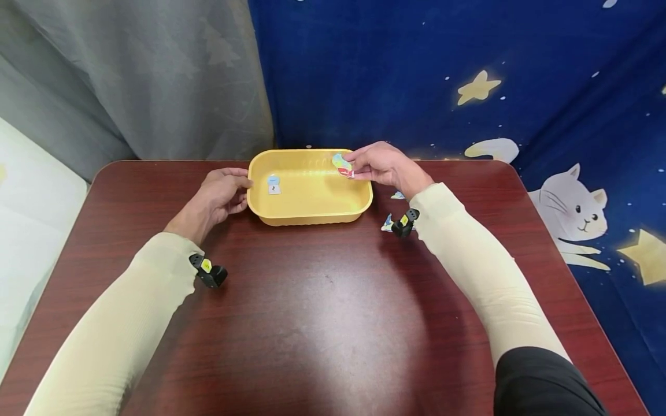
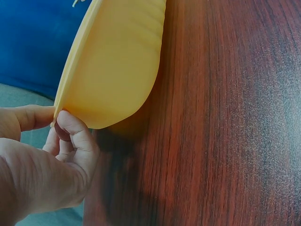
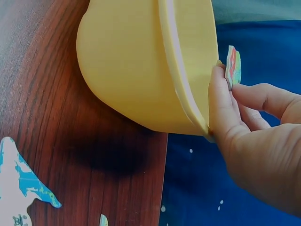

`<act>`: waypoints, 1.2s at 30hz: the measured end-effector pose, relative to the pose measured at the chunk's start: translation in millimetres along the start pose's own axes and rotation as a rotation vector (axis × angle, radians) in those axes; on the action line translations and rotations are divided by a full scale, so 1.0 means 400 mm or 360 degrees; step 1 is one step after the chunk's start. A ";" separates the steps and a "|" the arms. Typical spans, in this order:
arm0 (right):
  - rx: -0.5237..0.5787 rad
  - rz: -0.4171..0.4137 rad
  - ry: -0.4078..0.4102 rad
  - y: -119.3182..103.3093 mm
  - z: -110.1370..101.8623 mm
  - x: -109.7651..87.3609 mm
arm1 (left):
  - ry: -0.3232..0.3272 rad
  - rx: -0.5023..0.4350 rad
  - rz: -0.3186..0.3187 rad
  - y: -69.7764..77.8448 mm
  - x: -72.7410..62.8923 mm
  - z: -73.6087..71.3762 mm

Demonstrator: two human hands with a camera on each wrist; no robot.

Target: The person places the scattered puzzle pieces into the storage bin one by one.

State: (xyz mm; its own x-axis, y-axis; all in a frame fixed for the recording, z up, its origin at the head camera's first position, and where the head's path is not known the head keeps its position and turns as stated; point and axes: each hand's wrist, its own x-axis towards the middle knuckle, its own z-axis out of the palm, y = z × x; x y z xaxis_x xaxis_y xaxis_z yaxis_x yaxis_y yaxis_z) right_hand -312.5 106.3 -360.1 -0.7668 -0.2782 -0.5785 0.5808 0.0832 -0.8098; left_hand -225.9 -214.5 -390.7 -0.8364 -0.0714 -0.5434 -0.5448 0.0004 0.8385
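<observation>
A yellow plastic basin (image 1: 317,195) is at the far side of the table. My left hand (image 1: 221,193) pinches its left rim between thumb and fingers, as the left wrist view shows with the basin's wall (image 2: 117,61) beside them. At the opposite end, my right hand (image 1: 387,164) pinches a small multicoloured cut-out piece (image 1: 343,165) over the basin. Seen edge-on in the right wrist view, the cut-out piece (image 3: 232,68) is thin, with red and green print. Inside the basin lies a blue and white piece (image 1: 274,185).
Right of the basin, blue and white cut-outs (image 1: 398,195) lie on the dark red wooden table (image 1: 312,300), one partly hidden behind the right wrist camera (image 1: 404,224). Grey curtain (image 1: 198,75) and blue star-printed cloth (image 1: 374,75) hang behind the table's far edge.
</observation>
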 end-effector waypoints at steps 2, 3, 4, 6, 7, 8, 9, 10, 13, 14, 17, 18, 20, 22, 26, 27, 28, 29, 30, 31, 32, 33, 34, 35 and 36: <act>-0.0004 0.0005 -0.0009 0.002 0.004 0.002 | 0.0005 0.0004 0.0000 0.000 -0.001 0.001; 0.0001 0.0008 -0.0008 0.003 0.006 0.003 | 0.0006 0.0006 -0.0001 -0.001 -0.002 0.002; 0.0004 0.0009 -0.0004 0.004 0.009 0.005 | 0.0006 0.0008 -0.0001 -0.001 -0.002 0.002; 0.0009 0.0010 -0.0005 0.006 0.014 0.009 | 0.0006 0.0013 -0.0002 -0.001 -0.002 0.003; 0.0010 0.0009 -0.0003 0.007 0.017 0.012 | 0.0002 0.0014 -0.0003 -0.001 -0.003 0.003; 0.0009 0.0007 0.0003 0.009 0.020 0.015 | -0.0001 0.0017 -0.0003 -0.001 -0.003 0.003; 0.0008 0.0005 0.0005 0.010 0.024 0.017 | -0.0003 0.0019 -0.0002 -0.001 -0.004 0.003; 0.0007 0.0005 0.0003 0.010 0.027 0.019 | -0.0006 0.0021 -0.0002 -0.001 -0.004 0.003; 0.0010 0.0003 -0.0004 0.013 0.039 0.027 | -0.0007 0.0030 -0.0002 -0.001 -0.004 0.003; 0.0012 0.0007 -0.0005 0.013 0.042 0.029 | -0.0007 0.0032 -0.0001 -0.002 -0.004 0.003; 0.0010 0.0010 -0.0008 0.015 0.056 0.034 | -0.0001 0.0034 0.0000 -0.003 -0.003 0.002; 0.0005 0.0010 -0.0004 0.016 0.062 0.036 | 0.0001 0.0033 0.0000 -0.003 -0.002 0.002; -0.0011 0.0008 -0.0001 0.017 0.071 0.040 | 0.0002 0.0030 -0.0001 -0.004 -0.002 0.002; -0.0038 0.0001 0.0000 0.020 0.081 0.044 | 0.0006 0.0029 -0.0004 -0.004 -0.002 0.002; -0.0076 -0.0002 0.0003 0.027 0.097 0.055 | 0.0000 0.0032 -0.0007 -0.004 -0.002 0.002; -0.0083 -0.0003 0.0004 0.029 0.100 0.058 | 0.0002 0.0031 -0.0006 -0.004 -0.003 0.002; -0.0086 -0.0005 0.0005 0.031 0.104 0.062 | 0.0000 0.0031 -0.0004 -0.004 -0.003 0.002; -0.0085 -0.0006 0.0003 0.033 0.107 0.065 | -0.0001 0.0028 -0.0004 -0.003 -0.004 0.002; -0.0085 -0.0006 0.0001 0.035 0.110 0.069 | 0.0000 0.0028 -0.0004 -0.003 -0.004 0.002; -0.0083 -0.0003 -0.0001 0.038 0.114 0.073 | 0.0000 0.0025 -0.0004 -0.003 -0.004 0.002; -0.0077 0.0000 -0.0005 0.040 0.117 0.078 | -0.0001 0.0022 -0.0005 -0.003 -0.004 0.002; -0.0076 0.0003 -0.0007 0.042 0.120 0.082 | -0.0001 0.0017 -0.0007 -0.002 -0.005 0.002; -0.0075 0.0003 -0.0013 0.044 0.123 0.086 | -0.0003 0.0014 -0.0007 -0.002 -0.005 0.002; -0.0078 0.0005 -0.0016 0.047 0.127 0.090 | -0.0007 0.0009 -0.0007 -0.002 -0.005 0.002; -0.0078 0.0009 -0.0021 0.048 0.130 0.094 | -0.0008 0.0008 -0.0006 -0.001 -0.005 0.002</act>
State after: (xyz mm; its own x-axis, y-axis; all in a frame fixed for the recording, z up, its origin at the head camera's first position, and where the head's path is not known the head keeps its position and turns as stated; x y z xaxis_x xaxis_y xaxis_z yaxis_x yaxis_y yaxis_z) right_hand -315.9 47.8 -392.6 -0.7595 -0.2901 -0.5822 0.5709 0.1317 -0.8104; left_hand -224.0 -213.7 -390.1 -0.8347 -0.0664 -0.5467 -0.5481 0.0050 0.8364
